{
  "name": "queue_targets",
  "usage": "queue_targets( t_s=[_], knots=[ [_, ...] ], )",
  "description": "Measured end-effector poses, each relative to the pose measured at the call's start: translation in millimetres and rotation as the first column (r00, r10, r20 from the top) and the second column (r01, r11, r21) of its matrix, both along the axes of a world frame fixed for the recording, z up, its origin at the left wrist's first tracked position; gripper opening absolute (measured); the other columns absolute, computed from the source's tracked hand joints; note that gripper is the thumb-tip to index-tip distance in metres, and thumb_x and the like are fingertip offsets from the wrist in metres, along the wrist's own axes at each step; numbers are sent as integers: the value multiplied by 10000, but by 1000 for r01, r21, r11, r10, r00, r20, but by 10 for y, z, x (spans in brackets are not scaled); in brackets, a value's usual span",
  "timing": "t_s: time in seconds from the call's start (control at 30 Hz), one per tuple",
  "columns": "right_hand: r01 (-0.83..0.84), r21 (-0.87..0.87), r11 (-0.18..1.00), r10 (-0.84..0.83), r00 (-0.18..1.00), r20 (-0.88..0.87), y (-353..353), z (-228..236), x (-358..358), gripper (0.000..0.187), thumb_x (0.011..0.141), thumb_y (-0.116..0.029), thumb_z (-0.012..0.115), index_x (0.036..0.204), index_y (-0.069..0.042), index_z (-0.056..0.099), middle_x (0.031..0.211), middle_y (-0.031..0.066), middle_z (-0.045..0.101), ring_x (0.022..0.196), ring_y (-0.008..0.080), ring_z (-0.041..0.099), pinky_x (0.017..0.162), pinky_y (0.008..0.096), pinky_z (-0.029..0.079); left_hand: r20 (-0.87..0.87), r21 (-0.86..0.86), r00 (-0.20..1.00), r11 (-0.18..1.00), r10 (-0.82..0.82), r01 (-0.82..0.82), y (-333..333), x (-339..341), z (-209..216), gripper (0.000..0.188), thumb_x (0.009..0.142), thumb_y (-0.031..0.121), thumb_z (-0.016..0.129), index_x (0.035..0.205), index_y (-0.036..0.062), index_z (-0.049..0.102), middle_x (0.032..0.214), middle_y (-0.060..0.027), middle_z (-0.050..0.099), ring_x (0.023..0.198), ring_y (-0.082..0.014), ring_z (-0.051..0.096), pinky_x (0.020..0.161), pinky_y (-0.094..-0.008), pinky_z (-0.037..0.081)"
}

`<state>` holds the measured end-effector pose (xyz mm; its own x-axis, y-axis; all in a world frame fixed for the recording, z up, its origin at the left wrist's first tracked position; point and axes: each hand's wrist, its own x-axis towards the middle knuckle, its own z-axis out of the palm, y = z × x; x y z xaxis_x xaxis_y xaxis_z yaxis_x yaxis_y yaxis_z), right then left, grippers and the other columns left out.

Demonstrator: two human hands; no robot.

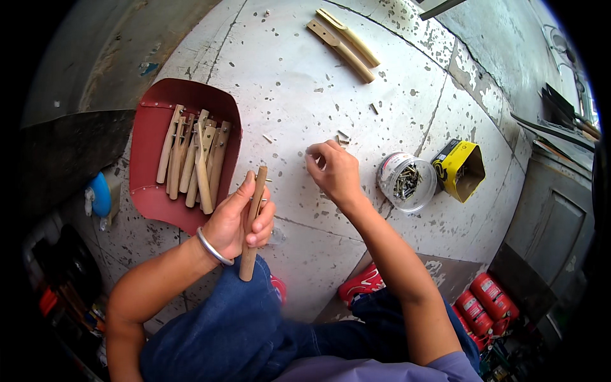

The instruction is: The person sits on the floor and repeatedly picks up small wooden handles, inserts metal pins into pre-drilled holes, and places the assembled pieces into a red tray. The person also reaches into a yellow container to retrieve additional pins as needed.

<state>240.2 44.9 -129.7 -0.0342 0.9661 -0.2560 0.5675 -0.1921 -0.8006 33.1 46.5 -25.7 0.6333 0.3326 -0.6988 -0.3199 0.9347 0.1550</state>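
Here, at the left of the frame, a red tray [147,202] holds a batch of wooden handles [168,149], most with their long axes running up and down the picture. Just right of it, left of centre, the left hand [228,224] is closed around one wooden piece [255,207], thumb on one side and fingers on the other. This piece stands nearly upright in the frame, its top tipped slightly rightward, and thin metal pins [268,180] jut from its upper part toward the right. A loose pin [267,138] lies on the floor above it.

Near the centre, the right hand [336,172] is up and to the right of that piece's top end, well apart from it. Its fingers curl inward; whether they pinch anything I cannot tell. Short metal bits [344,134] lie just beyond its knuckles, far nearer this hand than the left. Two more handles [340,51] lie slantwise at upper centre. Right of the wrist stand a clear tub [389,164] of metal pieces and a yellow-and-black container [459,159].
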Motion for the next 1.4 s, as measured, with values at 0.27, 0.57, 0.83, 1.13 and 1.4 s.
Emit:
queue_targets(
  t_s=[0.27,0.57,0.83,1.13,1.4],
  knots=[
    [-19,-527,849,-508,241,-827,-116,701,-496,196,845,-156,674,979,-17,645,825,19,622,738,85,547,674,238,451,-41,62,998,997,45,-42,-20,34,78,530,921,622,277,864,128,461,525,16,414,374,-90,374,386,-222,304],
    [59,-496,866,-492,270,-827,-147,967,-596,187,857,-136,662,987,-5,628,862,35,641,818,101,580,801,257,458,-30,93,996,993,82,-79,-68,-26,124,544,921,627,271,909,129,490,489,26,403,348,-87,367,366,-220,299],
    [178,-233,956,-293,581,-760,-151,1001,-655,116,867,-82,614,938,10,611,847,53,629,754,102,594,741,258,475,-47,109,992,988,115,-109,-108,-60,147,507,927,617,281,901,155,489,481,26,398,337,-81,351,351,-215,285],
    [152,-84,985,-167,696,-698,-148,958,-619,99,854,-77,619,891,13,602,799,69,600,734,138,585,699,271,465,-94,137,991,987,92,-79,-110,-60,175,495,934,595,311,900,134,488,482,8,415,338,-80,349,345,-217,302],
    [118,130,984,-28,839,-543,-105,1030,-523,103,785,42,646,880,23,610,848,90,628,793,160,600,729,270,462,-107,179,991,982,75,-55,-92,-53,219,482,939,577,335,912,116,477,492,-1,436,349,-80,370,347,-216,316]
  ],
)
